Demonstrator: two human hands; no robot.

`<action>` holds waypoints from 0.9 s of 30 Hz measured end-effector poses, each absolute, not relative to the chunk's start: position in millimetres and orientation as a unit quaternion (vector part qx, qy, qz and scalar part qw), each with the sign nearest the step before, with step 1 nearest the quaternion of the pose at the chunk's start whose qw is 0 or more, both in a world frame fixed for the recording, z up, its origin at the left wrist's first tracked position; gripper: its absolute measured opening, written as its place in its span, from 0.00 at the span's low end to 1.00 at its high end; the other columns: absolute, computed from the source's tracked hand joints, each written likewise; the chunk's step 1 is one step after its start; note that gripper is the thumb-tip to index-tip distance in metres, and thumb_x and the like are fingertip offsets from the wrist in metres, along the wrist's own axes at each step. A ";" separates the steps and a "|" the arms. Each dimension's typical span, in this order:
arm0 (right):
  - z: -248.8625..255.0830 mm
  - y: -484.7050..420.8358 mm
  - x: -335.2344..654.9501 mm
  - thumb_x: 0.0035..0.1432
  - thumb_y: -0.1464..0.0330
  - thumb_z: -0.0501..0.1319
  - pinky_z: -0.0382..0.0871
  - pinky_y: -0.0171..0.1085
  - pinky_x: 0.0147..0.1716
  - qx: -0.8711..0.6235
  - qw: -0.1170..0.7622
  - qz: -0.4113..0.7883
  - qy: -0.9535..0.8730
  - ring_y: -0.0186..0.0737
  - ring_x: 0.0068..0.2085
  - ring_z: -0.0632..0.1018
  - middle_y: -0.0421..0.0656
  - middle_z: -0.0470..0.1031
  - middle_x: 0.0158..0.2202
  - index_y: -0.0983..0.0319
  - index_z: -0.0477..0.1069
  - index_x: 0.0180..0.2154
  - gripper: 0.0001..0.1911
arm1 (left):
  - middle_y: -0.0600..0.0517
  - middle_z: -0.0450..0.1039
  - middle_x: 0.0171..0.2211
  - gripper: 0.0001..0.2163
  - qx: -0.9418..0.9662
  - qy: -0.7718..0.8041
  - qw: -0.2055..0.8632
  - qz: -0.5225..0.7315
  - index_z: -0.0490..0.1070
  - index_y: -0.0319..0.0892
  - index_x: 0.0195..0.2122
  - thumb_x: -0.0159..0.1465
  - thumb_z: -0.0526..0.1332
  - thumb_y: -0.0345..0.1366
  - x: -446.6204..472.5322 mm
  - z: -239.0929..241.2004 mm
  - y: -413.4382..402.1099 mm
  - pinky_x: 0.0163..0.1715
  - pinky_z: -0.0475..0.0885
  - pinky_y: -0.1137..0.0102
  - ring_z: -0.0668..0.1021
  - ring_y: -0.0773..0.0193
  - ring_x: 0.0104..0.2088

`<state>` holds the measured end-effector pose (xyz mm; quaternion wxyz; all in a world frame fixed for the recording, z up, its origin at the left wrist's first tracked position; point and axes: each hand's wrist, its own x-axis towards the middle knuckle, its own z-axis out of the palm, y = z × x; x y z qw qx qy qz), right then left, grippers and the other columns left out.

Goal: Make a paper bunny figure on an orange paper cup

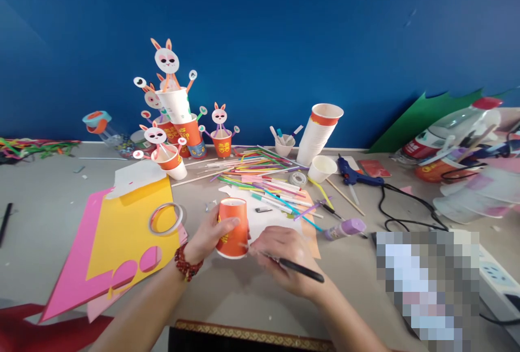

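Head view: over the table, the left hand grips an orange paper cup; the right hand holds a black-handled tool, its tip near the cup's lower side. Slipping on that curve, it could jab the left hand.
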<state>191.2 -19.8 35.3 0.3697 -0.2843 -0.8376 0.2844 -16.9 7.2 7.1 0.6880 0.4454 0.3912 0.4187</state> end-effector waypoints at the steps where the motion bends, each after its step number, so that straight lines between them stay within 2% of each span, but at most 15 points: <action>1: 37.0 -18.0 193.8 0.68 0.69 0.51 0.64 0.37 0.31 -0.258 0.370 0.274 -0.850 0.39 0.29 0.74 0.44 0.75 0.27 0.61 0.73 0.34 0.14 | 0.47 0.78 0.27 0.17 0.433 0.386 0.701 0.414 0.70 0.38 0.40 0.58 0.67 0.45 -16.5 7.6 7.6 0.26 0.77 0.65 0.80 0.57 0.26; 4: 36.5 -16.1 202.9 0.66 0.69 0.54 0.65 0.38 0.31 -0.255 0.408 0.304 -0.822 0.40 0.29 0.74 0.44 0.75 0.26 0.60 0.74 0.35 0.11 | 0.43 0.77 0.33 0.19 0.402 0.308 0.744 0.435 0.72 0.37 0.40 0.59 0.64 0.49 -14.9 5.4 10.1 0.31 0.77 0.64 0.81 0.55 0.32; 7: 28.4 -18.2 208.4 0.66 0.67 0.57 0.65 0.38 0.29 -0.329 0.479 0.399 -0.710 0.39 0.28 0.73 0.42 0.73 0.24 0.60 0.73 0.29 0.12 | 0.43 0.74 0.41 0.22 0.367 0.223 0.775 0.464 0.73 0.38 0.42 0.58 0.64 0.53 -13.0 2.3 13.2 0.41 0.77 0.60 0.79 0.54 0.40; 10: 19.6 -20.9 205.3 0.67 0.63 0.57 0.64 0.36 0.25 -0.369 0.521 0.479 -0.602 0.38 0.27 0.72 0.42 0.72 0.24 0.60 0.72 0.27 0.16 | 0.45 0.70 0.42 0.22 0.345 0.186 0.784 0.482 0.74 0.39 0.43 0.56 0.65 0.53 -10.7 2.4 15.0 0.48 0.74 0.55 0.76 0.56 0.43; 13: 18.1 -23.4 198.0 0.66 0.61 0.58 0.63 0.35 0.25 -0.362 0.514 0.516 -0.581 0.37 0.26 0.72 0.41 0.71 0.23 0.61 0.72 0.26 0.17 | 0.46 0.68 0.40 0.22 0.340 0.173 0.784 0.490 0.73 0.39 0.43 0.56 0.65 0.51 -9.2 3.8 15.2 0.49 0.74 0.54 0.74 0.58 0.41; 22: 31.8 -28.1 188.9 0.65 0.68 0.58 0.64 0.35 0.29 -0.333 0.451 0.416 -0.716 0.36 0.27 0.72 0.40 0.72 0.23 0.61 0.72 0.26 0.14 | 0.46 0.68 0.40 0.24 0.350 0.185 0.779 0.485 0.72 0.39 0.45 0.56 0.65 0.52 -11.5 -2.5 14.7 0.50 0.73 0.54 0.75 0.57 0.41; 27: 34.5 -26.8 189.5 0.64 0.71 0.58 0.64 0.36 0.30 -0.331 0.433 0.333 -0.770 0.37 0.27 0.71 0.40 0.71 0.23 0.60 0.72 0.30 0.10 | 0.45 0.69 0.40 0.24 0.368 0.201 0.780 0.464 0.72 0.39 0.46 0.55 0.65 0.52 -15.3 -5.3 14.3 0.40 0.77 0.58 0.78 0.54 0.38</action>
